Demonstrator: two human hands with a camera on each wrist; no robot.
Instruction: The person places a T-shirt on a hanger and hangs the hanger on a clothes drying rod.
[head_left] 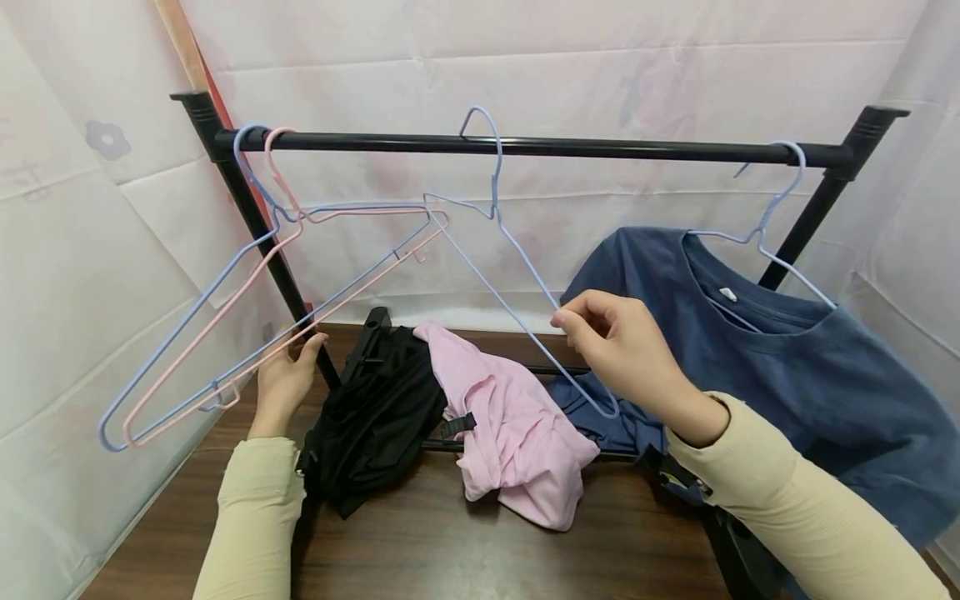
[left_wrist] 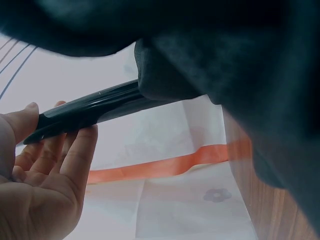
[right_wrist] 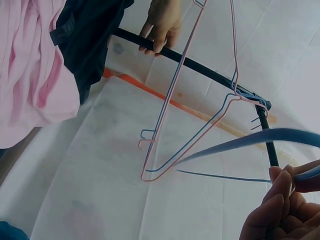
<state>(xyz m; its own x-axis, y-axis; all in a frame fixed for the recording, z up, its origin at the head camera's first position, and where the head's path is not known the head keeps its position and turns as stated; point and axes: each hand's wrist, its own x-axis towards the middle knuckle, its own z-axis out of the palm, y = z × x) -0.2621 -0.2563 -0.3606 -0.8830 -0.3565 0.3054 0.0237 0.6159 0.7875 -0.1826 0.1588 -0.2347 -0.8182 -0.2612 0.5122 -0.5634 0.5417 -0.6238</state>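
My left hand (head_left: 285,383) grips the black left post (left_wrist: 117,102) of a clothes rack, thumb on one side and fingers on the other in the left wrist view. Hooked over the rack's top bar (head_left: 600,148) near its middle is a light blue clothes hanger (head_left: 496,179) with nothing on it. My right hand (head_left: 630,350) pinches that hanger's right arm between thumb and fingertips; the right wrist view shows this pinch close up. A bare blue hanger (head_left: 238,158) and a pink hanger (head_left: 272,167) hang together at the bar's left end.
At the bar's right end a navy T-shirt (head_left: 810,400) hangs on another blue hanger (head_left: 771,208). Below, a black garment (head_left: 382,417), a pink garment (head_left: 517,433) and blue cloth (head_left: 615,421) drape over the rack's lower rails. The rack stands on a brown wooden surface (head_left: 420,542).
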